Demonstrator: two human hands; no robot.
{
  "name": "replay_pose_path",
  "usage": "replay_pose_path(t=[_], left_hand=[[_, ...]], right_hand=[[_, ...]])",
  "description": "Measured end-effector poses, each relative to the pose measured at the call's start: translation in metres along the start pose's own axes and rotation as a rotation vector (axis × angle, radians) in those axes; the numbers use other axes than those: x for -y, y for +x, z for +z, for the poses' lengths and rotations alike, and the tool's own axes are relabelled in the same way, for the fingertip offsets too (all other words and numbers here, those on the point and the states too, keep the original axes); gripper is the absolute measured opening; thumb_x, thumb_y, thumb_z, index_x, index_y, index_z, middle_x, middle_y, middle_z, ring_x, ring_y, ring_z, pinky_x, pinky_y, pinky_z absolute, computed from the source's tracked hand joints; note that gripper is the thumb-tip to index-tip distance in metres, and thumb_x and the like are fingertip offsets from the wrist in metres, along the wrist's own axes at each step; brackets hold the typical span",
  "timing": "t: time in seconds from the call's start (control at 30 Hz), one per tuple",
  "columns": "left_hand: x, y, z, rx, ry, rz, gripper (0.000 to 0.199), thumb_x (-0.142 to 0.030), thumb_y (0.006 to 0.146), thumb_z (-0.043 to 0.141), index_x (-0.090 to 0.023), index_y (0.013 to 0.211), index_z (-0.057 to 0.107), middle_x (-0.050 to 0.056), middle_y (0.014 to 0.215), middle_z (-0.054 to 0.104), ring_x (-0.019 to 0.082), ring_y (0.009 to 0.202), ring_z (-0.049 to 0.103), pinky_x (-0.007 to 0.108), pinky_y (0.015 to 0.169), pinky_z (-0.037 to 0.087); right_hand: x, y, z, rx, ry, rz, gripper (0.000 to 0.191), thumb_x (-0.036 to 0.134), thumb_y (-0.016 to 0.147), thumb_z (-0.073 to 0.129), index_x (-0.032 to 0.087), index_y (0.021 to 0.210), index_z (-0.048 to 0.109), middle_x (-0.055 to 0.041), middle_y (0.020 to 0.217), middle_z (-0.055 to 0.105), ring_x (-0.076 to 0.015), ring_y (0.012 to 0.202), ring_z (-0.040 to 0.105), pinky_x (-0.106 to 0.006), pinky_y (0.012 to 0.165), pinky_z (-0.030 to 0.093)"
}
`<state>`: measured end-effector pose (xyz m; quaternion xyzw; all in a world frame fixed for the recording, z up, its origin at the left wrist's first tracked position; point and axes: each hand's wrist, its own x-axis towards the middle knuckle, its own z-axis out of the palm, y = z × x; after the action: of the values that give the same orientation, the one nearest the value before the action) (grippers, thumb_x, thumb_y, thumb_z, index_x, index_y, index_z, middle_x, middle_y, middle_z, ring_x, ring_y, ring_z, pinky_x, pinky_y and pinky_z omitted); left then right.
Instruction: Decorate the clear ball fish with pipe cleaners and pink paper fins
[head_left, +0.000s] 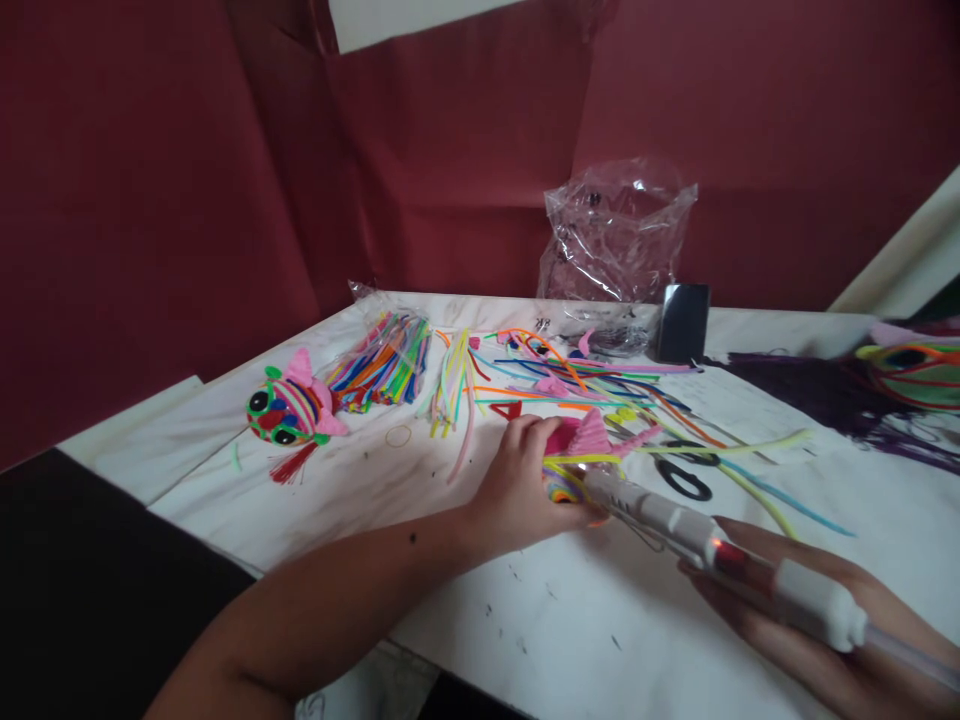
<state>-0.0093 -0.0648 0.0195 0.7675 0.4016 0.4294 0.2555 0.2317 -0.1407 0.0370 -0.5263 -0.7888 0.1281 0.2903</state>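
My left hand [514,485] is closed around a colourful pipe-cleaner craft piece [564,484] with pink, yellow and striped parts. A pleated pink fin [591,436] sticks up from it, and a long yellow pipe cleaner [675,449] stretches to the right. A white hot glue gun [686,525], with a glowing red light and a clear glue stick at its back, is gripped in my right hand [832,625]. The gun's nozzle points left and meets the craft piece beside my left fingers; contact is hard to tell. Black-handled scissors [686,480] lie just behind the gun.
A finished fish-like craft [289,410] with black eyes and a red tassel lies at the left. Bundled pipe cleaners [386,365], loose strips [454,385], a clear plastic bag [615,240] and a dark upright phone-like slab [684,322] line the back. Another craft [911,365] appears far right.
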Motion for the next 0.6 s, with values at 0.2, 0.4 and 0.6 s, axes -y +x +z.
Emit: replay_pose_path(t=[0.2, 0.4, 0.6], left_hand=[[-0.0020, 0.0003, -0.0010, 0.009, 0.008, -0.017, 0.091, -0.034, 0.050, 0.090, -0.022, 0.128, 0.046, 0.014, 0.130, 0.046, 0.034, 0.128, 0.045, 0.051, 0.110, 0.039], [0.0034, -0.0001, 0.0024, -0.015, 0.015, 0.022, 0.091, -0.038, 0.049, 0.090, -0.023, 0.128, 0.046, 0.013, 0.128, 0.045, 0.033, 0.128, 0.045, 0.051, 0.111, 0.039], [0.0051, 0.0000, 0.0042, -0.024, 0.035, 0.042, 0.093, -0.037, 0.049, 0.090, -0.020, 0.129, 0.045, 0.014, 0.128, 0.045, 0.032, 0.126, 0.045, 0.050, 0.110, 0.040]], right_hand=[[0.0084, 0.0043, -0.0024, 0.005, 0.065, -0.092, 0.007, 0.045, 0.079, 0.060, 0.040, 0.075, 0.062, 0.0007, 0.066, 0.071, -0.0284, 0.057, 0.070, -0.035, 0.047, 0.060], [0.0012, -0.0001, -0.0015, 0.036, 0.038, -0.143, 0.005, 0.037, 0.082, 0.059, 0.033, 0.081, 0.062, -0.0018, 0.077, 0.074, -0.0255, 0.065, 0.072, -0.032, 0.052, 0.059], [0.0077, 0.0044, -0.0044, 0.086, -0.009, -0.172, 0.006, 0.032, 0.082, 0.056, 0.030, 0.080, 0.062, -0.0022, 0.075, 0.073, -0.0230, 0.063, 0.071, -0.030, 0.052, 0.057]])
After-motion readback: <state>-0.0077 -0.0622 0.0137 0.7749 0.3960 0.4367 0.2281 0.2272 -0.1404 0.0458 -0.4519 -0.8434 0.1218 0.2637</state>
